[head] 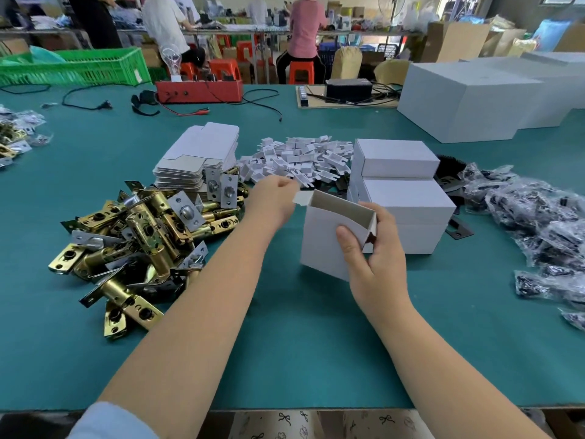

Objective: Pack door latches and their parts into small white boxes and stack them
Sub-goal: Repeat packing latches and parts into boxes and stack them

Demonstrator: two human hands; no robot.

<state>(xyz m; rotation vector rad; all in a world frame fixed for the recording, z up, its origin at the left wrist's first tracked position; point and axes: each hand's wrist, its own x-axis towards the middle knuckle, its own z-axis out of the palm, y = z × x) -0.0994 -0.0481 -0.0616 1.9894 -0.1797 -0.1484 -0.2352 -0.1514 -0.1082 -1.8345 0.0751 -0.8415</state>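
My right hand (373,251) grips a small open white box (326,236), held upright just above the green table, thumb on its front wall. My left hand (272,198) reaches forward to the edge of a heap of small white card inserts (300,160), fingers curled there; whether it holds an insert is hidden. A pile of brass door latches (139,236) lies to the left. Behind it stands a stack of flat unfolded boxes (196,156). Closed white boxes (408,198) are stacked right behind the open box.
Clear bags of dark parts (538,223) spread at the right. Black plates (452,172) lie behind the stacked boxes. Large white cartons (474,99) stand at the far right, a red box (199,90) with cables and a green crate (72,68) at the back. People sit beyond.
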